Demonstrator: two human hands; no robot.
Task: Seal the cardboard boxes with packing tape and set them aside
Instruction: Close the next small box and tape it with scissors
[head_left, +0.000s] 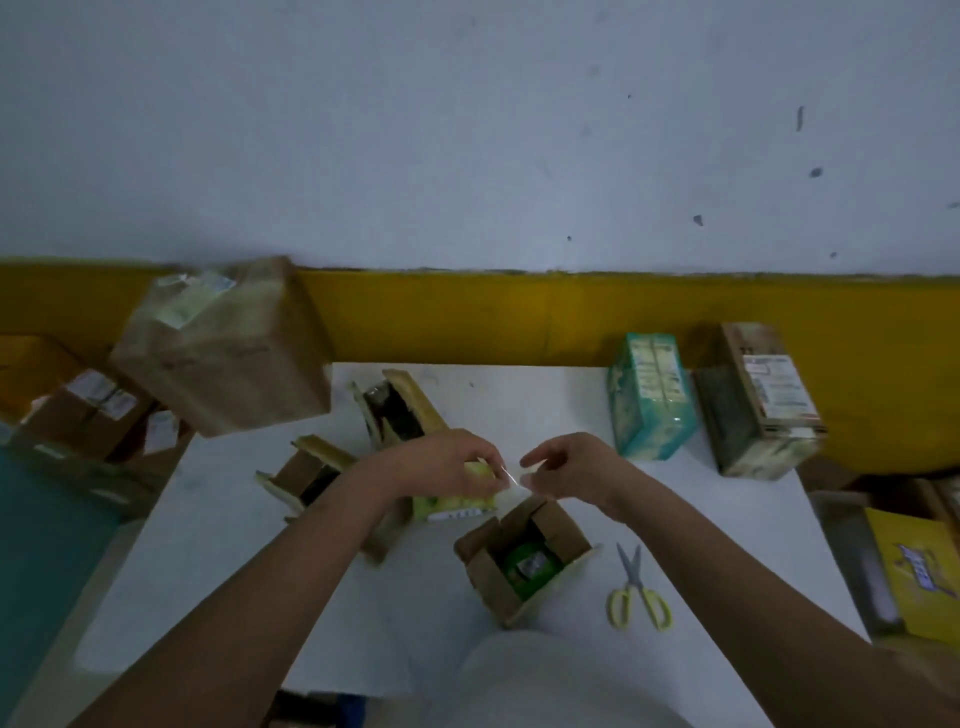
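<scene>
My left hand (447, 462) and my right hand (566, 467) meet over the middle of the white table (208, 545). Between their fingertips they pinch a short strip of clear tape (511, 475), which shows as a thin glint. Under my left hand lies a yellow-green box (452, 503). Just below my hands stands a small cardboard box (522, 556) with its flaps open and a green item inside. Two more open cardboard boxes, one (306, 473) to the left and one (400, 410) behind it, sit farther back. The image is blurred.
Yellow-handled scissors (639, 592) lie right of the small box. A teal box (652, 397) and a taped brown box (758, 400) stand at the back right. A large brown box (223, 348) sits at the back left above more stacked boxes (83, 410). A yellow package (914, 566) lies off the table's right edge.
</scene>
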